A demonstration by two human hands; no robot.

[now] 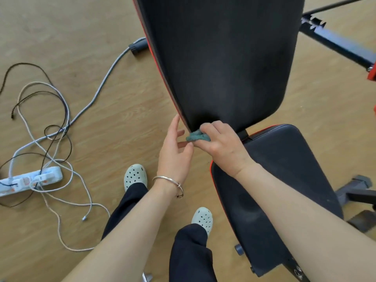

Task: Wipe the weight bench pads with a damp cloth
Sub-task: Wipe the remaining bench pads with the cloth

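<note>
The black back pad (223,64) of the weight bench, with red trim along its left edge, rises at an incline through the upper middle. The black seat pad (284,171) lies below it to the right. My right hand (221,147) grips a bunched teal cloth (197,137) against the bottom left corner of the back pad. My left hand (176,151) is just left of that corner with fingers straight; its fingertips reach up along the pad's left edge and its thumb is close to the cloth. A bangle sits on the left wrist.
A white power strip (30,180) with several tangled cables (57,127) lies on the wooden floor at left. Bench frame legs (345,45) reach out at upper right and lower right. My feet in pale clogs (135,177) stand left of the seat.
</note>
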